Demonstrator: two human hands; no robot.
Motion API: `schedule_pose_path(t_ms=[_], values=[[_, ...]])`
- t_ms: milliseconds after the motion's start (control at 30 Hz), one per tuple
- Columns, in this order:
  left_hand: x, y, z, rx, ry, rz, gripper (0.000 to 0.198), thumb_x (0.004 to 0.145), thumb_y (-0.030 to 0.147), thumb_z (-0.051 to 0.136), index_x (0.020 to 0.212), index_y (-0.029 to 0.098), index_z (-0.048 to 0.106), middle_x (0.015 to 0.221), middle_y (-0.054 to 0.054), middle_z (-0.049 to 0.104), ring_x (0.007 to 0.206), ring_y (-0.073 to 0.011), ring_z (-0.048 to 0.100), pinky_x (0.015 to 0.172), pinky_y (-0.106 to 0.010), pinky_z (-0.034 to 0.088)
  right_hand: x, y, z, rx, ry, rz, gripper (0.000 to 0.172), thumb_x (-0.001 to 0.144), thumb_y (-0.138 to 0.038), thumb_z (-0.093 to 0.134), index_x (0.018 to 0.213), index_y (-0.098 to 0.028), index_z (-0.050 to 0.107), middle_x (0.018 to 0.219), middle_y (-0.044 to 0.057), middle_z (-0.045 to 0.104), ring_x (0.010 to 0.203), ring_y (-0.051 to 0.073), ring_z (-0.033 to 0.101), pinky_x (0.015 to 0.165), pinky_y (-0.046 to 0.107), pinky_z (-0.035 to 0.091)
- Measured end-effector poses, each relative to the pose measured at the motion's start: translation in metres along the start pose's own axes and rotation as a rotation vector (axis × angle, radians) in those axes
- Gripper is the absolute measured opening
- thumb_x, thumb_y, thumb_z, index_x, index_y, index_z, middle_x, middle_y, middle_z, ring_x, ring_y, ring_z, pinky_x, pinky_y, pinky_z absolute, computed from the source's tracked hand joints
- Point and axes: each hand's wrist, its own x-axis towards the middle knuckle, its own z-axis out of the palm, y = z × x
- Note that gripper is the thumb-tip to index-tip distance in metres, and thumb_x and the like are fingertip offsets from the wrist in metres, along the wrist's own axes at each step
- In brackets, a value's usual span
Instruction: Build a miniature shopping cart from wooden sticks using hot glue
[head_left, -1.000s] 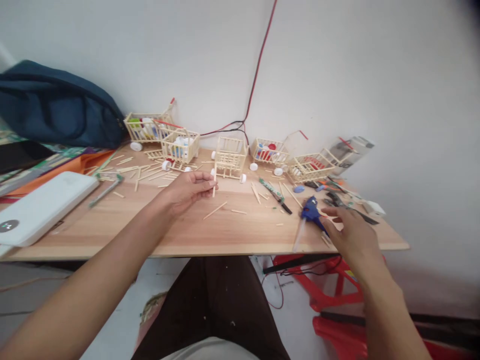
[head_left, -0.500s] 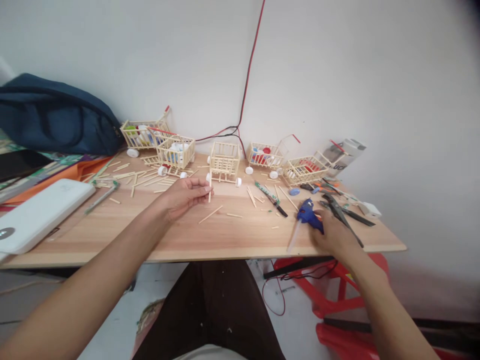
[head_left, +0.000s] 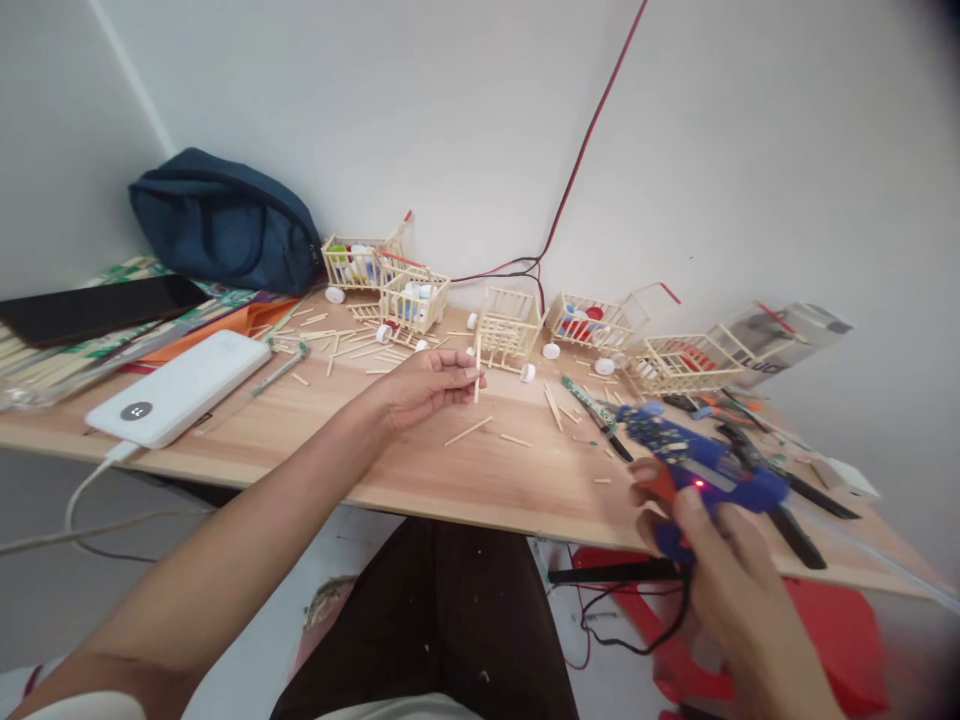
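Left hand (head_left: 427, 388): grip clamped on stick (head_left: 477, 385). Right hand (head_left: 724, 560): grip clamped on gun (head_left: 679, 450); cord (head_left: 637, 652), below desk (head_left: 540, 475)'s front edge, could, we judge, snag, jerking aim.

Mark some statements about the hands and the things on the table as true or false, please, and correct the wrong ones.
1. The right hand holds a glue gun. True.
2. The left hand is empty. False: it holds a thin stick.
3. A red light glows on the glue gun. True.
4. The bag is orange. False: it is dark blue.
5. The power bank is white. True.
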Motion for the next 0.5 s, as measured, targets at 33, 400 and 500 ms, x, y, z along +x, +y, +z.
schedule_pose_path(t_ms=[33,400,500], values=[[0.000,0.000,0.000,0.004,-0.004,0.001,0.026,0.068,0.022,0.080,0.084,0.010,0.063,0.078,-0.004,0.068,0.067,-0.0078,0.062,0.068,-0.021,0.049,-0.004,-0.008,0.015,0.101,-0.073,0.079,0.034,0.086,-0.051,0.054,0.093,-0.020,0.067,0.077,0.006,0.066,0.059,0.016,0.059,0.053,0.029,0.048],[-0.003,0.005,0.002,0.022,0.050,-0.004,0.029,0.065,0.024,0.082,0.082,0.008,0.064,0.074,-0.003,0.066,0.065,-0.0070,0.060,0.066,-0.020,0.048,-0.004,-0.026,0.101,0.383,-0.315,0.139,0.042,0.085,-0.057,0.052,0.093,-0.017,0.059,0.066,0.001,0.052,0.051,0.010,0.042,0.044,0.022,0.031],[-0.002,0.005,0.002,0.014,0.055,-0.001,0.032,0.062,0.025,0.083,0.082,0.008,0.064,0.073,-0.003,0.066,0.063,-0.0069,0.060,0.065,-0.021,0.048,-0.004,-0.023,0.104,0.394,-0.314,0.129,0.041,0.086,-0.056,0.051,0.095,-0.017,0.058,0.066,0.001,0.052,0.052,0.010,0.042,0.045,0.022,0.031]])
